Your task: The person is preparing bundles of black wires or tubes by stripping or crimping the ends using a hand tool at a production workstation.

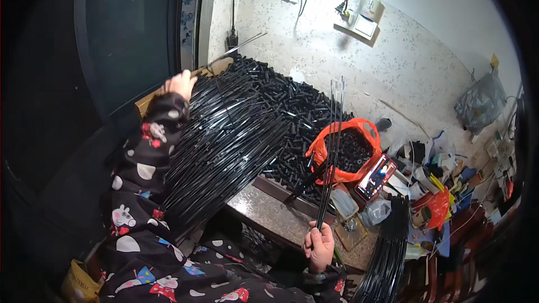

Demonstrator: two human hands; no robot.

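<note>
My right hand point(319, 248) is closed around the lower ends of several long thin black rods point(328, 191). They stand nearly upright, with paler tips at the top. To the left, a thick heap of similar black rods point(224, 140) slants across the work surface. My left hand point(181, 85) reaches to the far left end of that heap, its fingers curled over the rod ends by a cardboard edge point(147, 102). What those fingers grip is hidden. Behind the upright rods sits an orange plastic bag point(368, 128) filled with small black parts.
Short black tubular pieces point(286, 106) are piled against the wall. A lit phone point(375, 178) leans beside the bag, near a clear plastic bag point(375, 211). Another bundle of black rods point(387, 252) hangs over the right side of the stone worktop point(269, 210). Clutter crowds the far right.
</note>
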